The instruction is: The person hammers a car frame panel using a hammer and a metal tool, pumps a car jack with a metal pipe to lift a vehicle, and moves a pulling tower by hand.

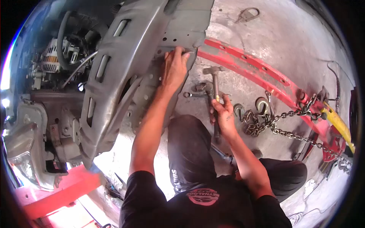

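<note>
My left hand (pixel 175 68) rests on the grey metal panel (pixel 152 81), its fingers bent against the surface near the panel's right edge. Whether it pinches anything there cannot be made out. In my right hand (pixel 224 112) is a hammer (pixel 216 83), gripped by the handle with its head pointing up and away from me, above the floor and apart from the panel. A wrench (pixel 195 95) and another metal tool (pixel 206 87) lie just left of the hammer handle, partly hidden behind it.
A red beam (pixel 247 64) curves across the right side. A chain (pixel 292 133) with a hook (pixel 262 104) lies beside it, near a yellow bar (pixel 338 123). Engine parts (pixel 53 57) are at upper left. A second red beam (pixel 62 192) is at lower left.
</note>
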A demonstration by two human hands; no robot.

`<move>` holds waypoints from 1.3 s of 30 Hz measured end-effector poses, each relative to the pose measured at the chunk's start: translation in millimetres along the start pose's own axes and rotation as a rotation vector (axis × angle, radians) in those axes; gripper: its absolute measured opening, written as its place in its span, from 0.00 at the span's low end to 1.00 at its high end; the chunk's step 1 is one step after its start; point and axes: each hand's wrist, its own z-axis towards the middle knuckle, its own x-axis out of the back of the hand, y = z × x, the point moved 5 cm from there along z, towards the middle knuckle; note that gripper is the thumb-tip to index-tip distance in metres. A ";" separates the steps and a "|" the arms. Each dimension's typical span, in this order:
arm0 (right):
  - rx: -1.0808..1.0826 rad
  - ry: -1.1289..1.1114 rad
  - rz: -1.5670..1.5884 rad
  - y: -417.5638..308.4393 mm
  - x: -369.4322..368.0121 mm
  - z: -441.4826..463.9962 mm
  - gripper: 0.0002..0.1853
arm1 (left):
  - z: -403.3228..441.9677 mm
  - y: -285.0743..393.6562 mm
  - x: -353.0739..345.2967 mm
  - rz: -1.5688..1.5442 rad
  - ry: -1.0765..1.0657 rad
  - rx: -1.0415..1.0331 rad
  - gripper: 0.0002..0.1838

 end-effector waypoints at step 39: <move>-0.022 0.171 0.526 14.2 -57.1 32.4 0.13 | 21.3 16.5 -2.4 0.175 -0.102 0.099 0.21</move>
